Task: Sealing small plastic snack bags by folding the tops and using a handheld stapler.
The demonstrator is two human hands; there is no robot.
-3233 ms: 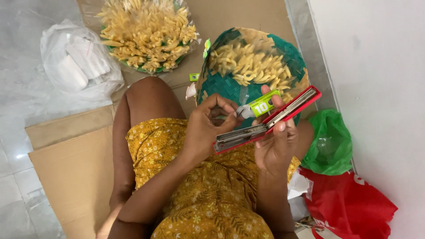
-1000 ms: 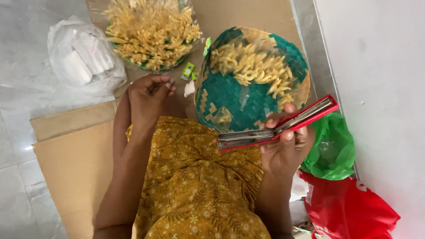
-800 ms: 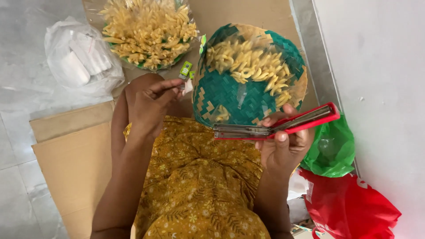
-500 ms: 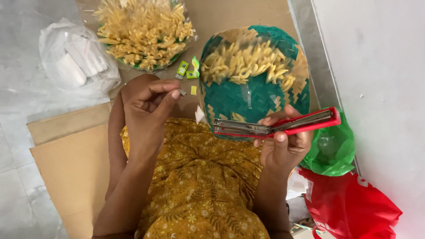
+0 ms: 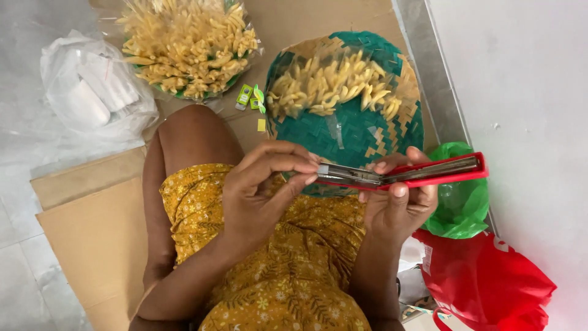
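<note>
The right hand (image 5: 398, 202) grasps a long red-cased metal stapler (image 5: 404, 175) from below, thumb on its red edge, holding it level above the lap. The left hand (image 5: 263, 193) pinches at the stapler's open metal front end with fingertips. Just behind sits a green woven tray (image 5: 367, 135) of pale yellow pieces under clear film. A green plastic bag (image 5: 459, 202) and a red plastic bag (image 5: 490, 282) lie at the right.

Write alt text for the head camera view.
A seated person's right hand holds a red stapler while the left hand pinches its metal front end. Beyond it on cardboard lie two woven trays of yellow snack sticks, one green, with plastic bags around.
</note>
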